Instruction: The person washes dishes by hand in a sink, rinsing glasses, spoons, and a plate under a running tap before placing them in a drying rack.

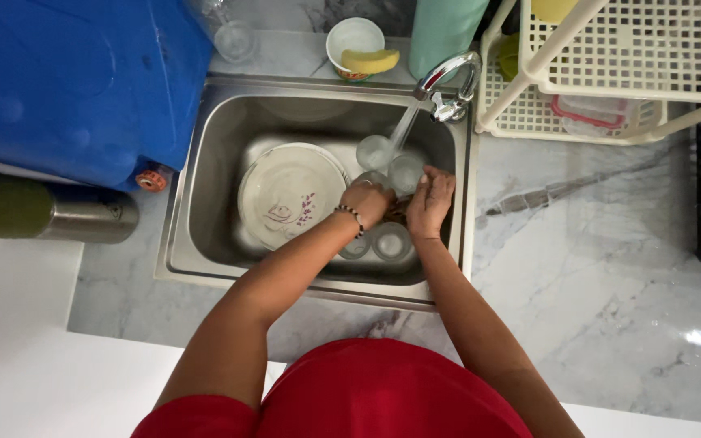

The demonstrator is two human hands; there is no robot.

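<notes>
From the head view I see my left hand (366, 202) and right hand (430, 200) meeting in the sink (204, 162), toward its right wall, under the stream from the tap (448, 85). Both curl around something small and dark between them; I cannot tell what it is. Glasses (391, 242) stand just below the hands, more just above. A plate (290, 193) lies left of them. A bowl (354, 39) with a sponge (370, 61) sits on the counter's back edge.

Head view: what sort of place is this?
Most likely a home kitchen. A steel sink set in a marble counter holds a plate and glasses, water runs from the tap, and a dish rack stands beside it.
</notes>
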